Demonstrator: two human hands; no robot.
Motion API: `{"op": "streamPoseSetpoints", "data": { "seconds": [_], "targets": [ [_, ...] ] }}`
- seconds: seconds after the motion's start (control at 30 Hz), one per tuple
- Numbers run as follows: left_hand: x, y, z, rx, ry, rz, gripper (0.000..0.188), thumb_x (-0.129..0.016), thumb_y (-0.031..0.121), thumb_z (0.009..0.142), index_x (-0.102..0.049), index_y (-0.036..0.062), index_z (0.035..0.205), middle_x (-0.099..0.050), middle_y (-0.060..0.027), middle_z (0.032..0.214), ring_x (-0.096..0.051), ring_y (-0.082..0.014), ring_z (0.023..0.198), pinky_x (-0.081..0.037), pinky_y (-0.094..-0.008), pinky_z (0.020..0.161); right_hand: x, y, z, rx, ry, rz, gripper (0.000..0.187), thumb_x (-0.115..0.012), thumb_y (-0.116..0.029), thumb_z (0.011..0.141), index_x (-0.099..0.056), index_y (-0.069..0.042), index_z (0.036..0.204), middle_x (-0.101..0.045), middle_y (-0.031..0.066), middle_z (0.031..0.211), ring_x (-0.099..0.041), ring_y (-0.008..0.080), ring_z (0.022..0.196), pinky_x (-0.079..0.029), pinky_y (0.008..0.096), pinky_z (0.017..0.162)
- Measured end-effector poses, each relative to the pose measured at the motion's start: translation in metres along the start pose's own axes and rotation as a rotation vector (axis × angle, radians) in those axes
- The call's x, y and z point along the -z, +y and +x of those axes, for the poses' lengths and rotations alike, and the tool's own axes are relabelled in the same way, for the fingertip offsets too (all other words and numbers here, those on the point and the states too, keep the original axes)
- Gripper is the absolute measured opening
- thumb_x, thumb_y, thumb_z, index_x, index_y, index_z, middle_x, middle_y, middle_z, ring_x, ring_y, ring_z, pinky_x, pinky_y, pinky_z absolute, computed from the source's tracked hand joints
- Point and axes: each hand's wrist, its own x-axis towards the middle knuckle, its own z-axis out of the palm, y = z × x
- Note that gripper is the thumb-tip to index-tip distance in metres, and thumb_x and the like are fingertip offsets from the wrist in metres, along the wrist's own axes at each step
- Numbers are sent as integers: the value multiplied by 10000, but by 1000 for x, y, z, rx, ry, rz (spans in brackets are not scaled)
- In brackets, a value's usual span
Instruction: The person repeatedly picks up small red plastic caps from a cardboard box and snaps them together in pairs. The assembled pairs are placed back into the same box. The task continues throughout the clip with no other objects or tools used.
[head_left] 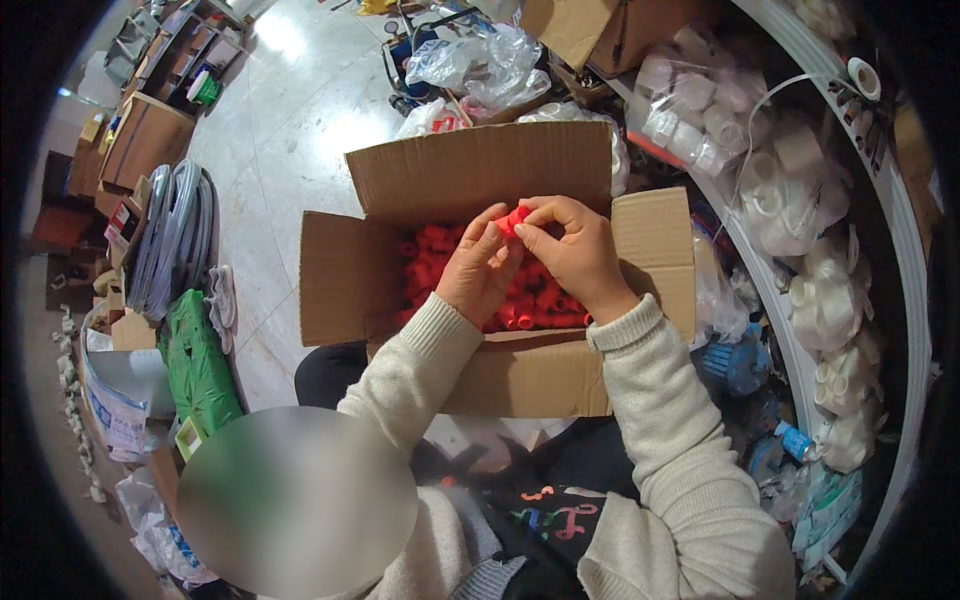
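Note:
An open cardboard box (480, 180) sits in front of me with its flaps spread outward. Inside lies a heap of small red plastic pipe fittings (524, 310). Above the heap, one red pipe fitting (512, 221) is pinched between both hands. The fingertips of my left hand (472, 268) close on its left side, and the thumb and index finger of my right hand (582, 248) grip it from the right. Fingers cover much of the fitting, so its full shape is hidden.
Clear bags of white fittings (795, 190) fill the right side along a curved white edge. A blue ribbed motor-like object (738, 362) stands low right. On the left are coiled grey hoses (178, 240) and a green sack (196, 355). Plastic bags (480, 65) lie beyond the box.

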Motion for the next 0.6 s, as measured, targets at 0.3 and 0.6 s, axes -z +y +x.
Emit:
{"op": "streamPoseSetpoints", "data": {
  "seconds": [0.3, 0.6],
  "targets": [
    [19, 3, 8, 26, -138, 71, 291, -565, 193, 855, -505, 40, 1096, -585, -53, 1013, -582, -117, 905, -509, -194, 773, -1, -5, 2, 123, 6, -139, 217, -638, -63, 731, -623, -10, 941, -627, 136, 910, -612, 256, 834, -480, 309, 751],
    [22, -2, 15, -26, -69, 214, 233, -580, 177, 851, -547, 43, 1038, -595, -46, 956, -576, -103, 807, -502, -207, 704, 6, 6, 2, 181, -48, -168, 218, -622, -1, 723, -619, -23, 939, -629, 120, 935, -607, 246, 874, -478, 309, 769]
  ]
}}
